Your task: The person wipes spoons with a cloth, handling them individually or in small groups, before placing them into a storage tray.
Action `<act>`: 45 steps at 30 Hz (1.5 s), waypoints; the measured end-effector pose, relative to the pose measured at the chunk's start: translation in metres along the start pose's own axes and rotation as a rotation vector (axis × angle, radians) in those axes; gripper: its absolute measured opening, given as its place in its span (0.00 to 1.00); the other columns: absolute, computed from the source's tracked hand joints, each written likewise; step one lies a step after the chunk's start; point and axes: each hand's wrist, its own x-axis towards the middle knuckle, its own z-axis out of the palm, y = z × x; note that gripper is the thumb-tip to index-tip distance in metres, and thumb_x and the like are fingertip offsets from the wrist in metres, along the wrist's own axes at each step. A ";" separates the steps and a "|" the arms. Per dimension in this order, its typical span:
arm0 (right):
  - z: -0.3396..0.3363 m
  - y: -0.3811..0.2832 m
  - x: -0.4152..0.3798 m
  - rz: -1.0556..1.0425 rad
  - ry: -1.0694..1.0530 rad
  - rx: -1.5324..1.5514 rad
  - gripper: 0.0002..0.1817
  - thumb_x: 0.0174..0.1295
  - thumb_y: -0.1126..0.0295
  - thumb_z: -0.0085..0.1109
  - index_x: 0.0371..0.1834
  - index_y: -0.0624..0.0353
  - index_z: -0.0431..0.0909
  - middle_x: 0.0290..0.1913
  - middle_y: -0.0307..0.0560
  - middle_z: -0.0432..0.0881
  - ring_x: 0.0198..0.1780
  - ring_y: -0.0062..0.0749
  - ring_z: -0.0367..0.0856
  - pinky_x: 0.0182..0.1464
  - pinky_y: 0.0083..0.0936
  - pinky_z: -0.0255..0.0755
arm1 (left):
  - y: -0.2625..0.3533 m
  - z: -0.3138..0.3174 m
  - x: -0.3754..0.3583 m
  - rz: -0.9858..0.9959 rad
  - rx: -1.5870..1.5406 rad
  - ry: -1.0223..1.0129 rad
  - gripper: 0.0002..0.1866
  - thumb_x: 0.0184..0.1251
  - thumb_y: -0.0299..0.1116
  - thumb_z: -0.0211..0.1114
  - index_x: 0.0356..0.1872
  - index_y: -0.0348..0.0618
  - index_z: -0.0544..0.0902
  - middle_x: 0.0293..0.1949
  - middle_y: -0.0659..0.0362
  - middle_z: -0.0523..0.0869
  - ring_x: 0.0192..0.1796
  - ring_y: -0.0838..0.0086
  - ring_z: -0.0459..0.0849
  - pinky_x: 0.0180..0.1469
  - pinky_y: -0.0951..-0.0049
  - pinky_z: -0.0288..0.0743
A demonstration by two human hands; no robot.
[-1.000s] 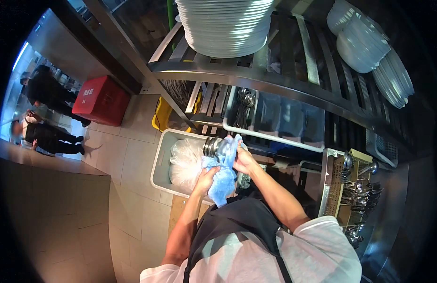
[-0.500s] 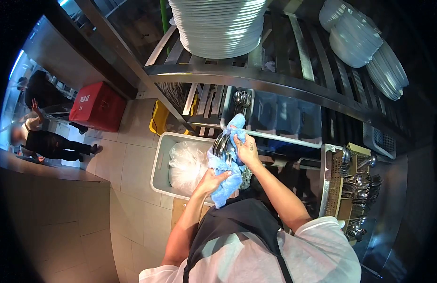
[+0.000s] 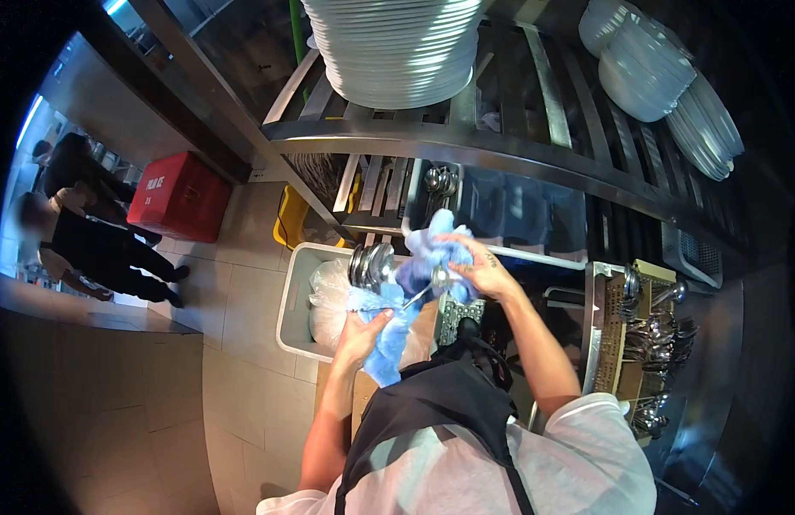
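Observation:
My left hand (image 3: 357,337) is closed on one part of a blue cloth (image 3: 385,348), with a bundle of metal spoons (image 3: 372,264) sticking out above it. My right hand (image 3: 482,268) grips another part of the cloth, bunched around the bowl end of a single spoon (image 3: 439,275). That spoon's thin handle slants down towards my left hand. Cloth and fingers hide most of the bundle's handles. Both hands are above a grey plastic bin (image 3: 288,319) that holds a clear plastic bag (image 3: 327,300).
Ahead stands a slatted metal rack (image 3: 466,146) with stacked white plates (image 3: 397,51) and bowls (image 3: 642,77). A cutlery holder (image 3: 610,343) full of utensils is on the right. Left are a red box (image 3: 179,197), a yellow bucket (image 3: 290,219) and two people, one in dark trousers (image 3: 114,245).
My hands have moved apart, the right going right with its cloth. The spoon bundle now shows further left, and one spoon lies between my hands. The nearer person has shifted and lowered an arm.

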 end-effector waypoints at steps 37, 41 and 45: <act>0.005 0.141 0.067 0.584 0.376 0.569 0.14 0.61 0.60 0.47 0.32 0.62 0.73 0.26 0.45 0.77 0.25 0.31 0.75 0.30 0.34 0.73 | -0.088 0.030 0.030 -0.166 -0.034 0.268 0.13 0.60 0.37 0.53 0.21 0.40 0.76 0.16 0.68 0.71 0.19 0.84 0.64 0.20 0.78 0.57; -0.007 0.134 0.061 0.721 0.043 0.908 0.30 0.61 0.45 0.29 0.44 0.61 0.71 0.40 0.48 0.77 0.40 0.37 0.78 0.43 0.38 0.73 | -0.086 0.021 0.028 -0.147 -0.121 0.211 0.11 0.61 0.35 0.52 0.21 0.44 0.75 0.17 0.69 0.70 0.20 0.86 0.65 0.22 0.79 0.58; 0.030 0.115 0.030 0.605 0.025 1.003 0.33 0.60 0.43 0.27 0.52 0.60 0.67 0.47 0.47 0.74 0.47 0.35 0.73 0.52 0.33 0.66 | -0.072 0.009 0.027 -0.172 -0.183 0.102 0.06 0.61 0.33 0.51 0.31 0.44 0.75 0.25 0.66 0.75 0.27 0.82 0.72 0.30 0.79 0.65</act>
